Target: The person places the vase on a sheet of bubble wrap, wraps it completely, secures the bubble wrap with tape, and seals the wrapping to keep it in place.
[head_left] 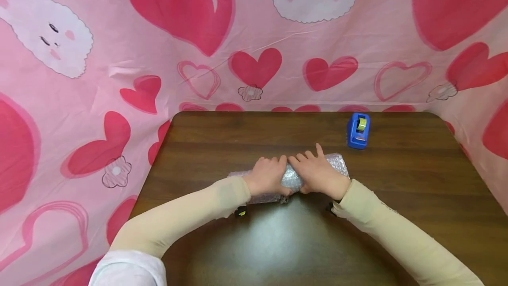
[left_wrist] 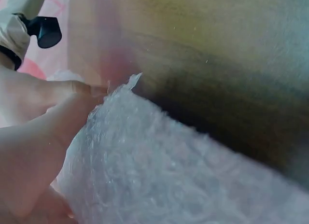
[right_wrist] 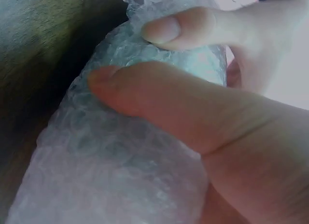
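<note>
A left hand [head_left: 267,177] and right hand [head_left: 319,173] are clasping a bubble-wrapped bundle [head_left: 292,179] on the table [head_left: 206,142], fingers from its far side, thumbs from the near; its long axis is running left to right beneath both, neither sitting nearer.

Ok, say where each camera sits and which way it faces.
Head: on the head, facing forward and down at the table and backdrop; left hand, right hand and both sleeves show.
Left wrist: on that wrist, facing the bubble wrap close up; parts of both hands and right sleeve show.
Right wrist: on that wrist, facing the bubble wrap too; both thumbs show.
Shared: bubble wrap in both wrist views.
</note>
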A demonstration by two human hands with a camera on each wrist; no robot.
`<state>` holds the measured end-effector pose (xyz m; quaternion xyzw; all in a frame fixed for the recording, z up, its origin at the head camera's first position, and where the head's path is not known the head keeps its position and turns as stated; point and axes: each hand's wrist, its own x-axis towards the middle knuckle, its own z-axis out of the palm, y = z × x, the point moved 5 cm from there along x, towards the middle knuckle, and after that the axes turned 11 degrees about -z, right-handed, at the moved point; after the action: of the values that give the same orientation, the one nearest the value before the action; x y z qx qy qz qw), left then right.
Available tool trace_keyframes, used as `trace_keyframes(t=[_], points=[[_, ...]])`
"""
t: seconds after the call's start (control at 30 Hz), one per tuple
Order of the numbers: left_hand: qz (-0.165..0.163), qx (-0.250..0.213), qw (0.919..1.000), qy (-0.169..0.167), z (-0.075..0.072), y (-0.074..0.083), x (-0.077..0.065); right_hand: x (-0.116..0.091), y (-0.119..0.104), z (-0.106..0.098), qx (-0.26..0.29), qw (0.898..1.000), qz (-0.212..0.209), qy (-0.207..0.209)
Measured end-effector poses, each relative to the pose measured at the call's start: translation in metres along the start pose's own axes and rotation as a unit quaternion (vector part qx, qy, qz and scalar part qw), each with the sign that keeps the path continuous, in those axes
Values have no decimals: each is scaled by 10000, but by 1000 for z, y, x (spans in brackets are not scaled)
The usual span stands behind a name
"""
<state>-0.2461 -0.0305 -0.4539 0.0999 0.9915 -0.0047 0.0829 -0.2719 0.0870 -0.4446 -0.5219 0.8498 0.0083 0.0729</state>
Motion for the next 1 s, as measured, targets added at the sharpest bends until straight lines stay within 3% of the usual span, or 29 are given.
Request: trace_keyframes(t=[0.17, 0.3, 0.43, 0.63, 0.77, 0.87, 1.0], points=[[-243, -193, 9954, -911, -2, 2, 12, -25, 8, -14, 723, 9964, 420, -164], [-541, -457, 9871, -1434, -5, -2, 17, -48, 28, -38, 886, 9918, 682, 626], [-578, -605, 9847, -1529, -7, -5, 18, -65, 44, -50, 737, 9844, 815, 1372], [-639, -1082, 9817, -1432, -6, -13, 22, -76, 50, -45, 620, 9729, 524, 2163], [-1019, -1607, 9692, -1562, -2, -24, 25, -78, 53, -41, 663, 9655, 476, 2473], [-1334, -2022, 9543, -1749, 0, -31, 25, -80, 59, -39, 691, 9640, 637, 2487], [-1512, -2490, 9378, -1887, 1, -35, 22, -86, 73, -35, 828, 9629, 965, 2380]])
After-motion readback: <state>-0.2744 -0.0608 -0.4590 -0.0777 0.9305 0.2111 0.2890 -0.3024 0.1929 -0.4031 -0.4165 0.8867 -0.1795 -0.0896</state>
